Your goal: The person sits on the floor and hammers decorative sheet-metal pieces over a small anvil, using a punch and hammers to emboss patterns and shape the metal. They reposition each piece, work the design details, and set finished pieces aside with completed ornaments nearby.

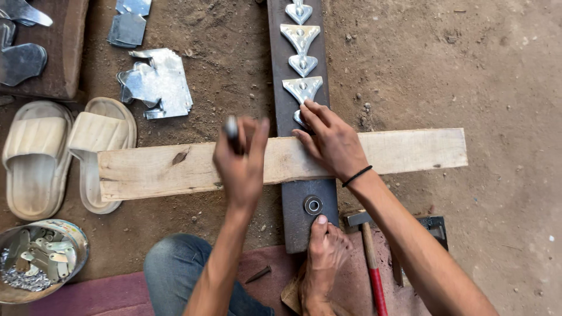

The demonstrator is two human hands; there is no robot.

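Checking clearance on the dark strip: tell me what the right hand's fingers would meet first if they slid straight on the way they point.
The right hand points up the dark metal strip. Its fingertips already touch a small shiny piece; next in line is likely the triangular metal plate, though depth is uncertain.

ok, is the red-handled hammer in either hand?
No. The hammer lies on the ground by the foot; the left hand grips a small dark tool, and the right hand rests on the wooden plank.
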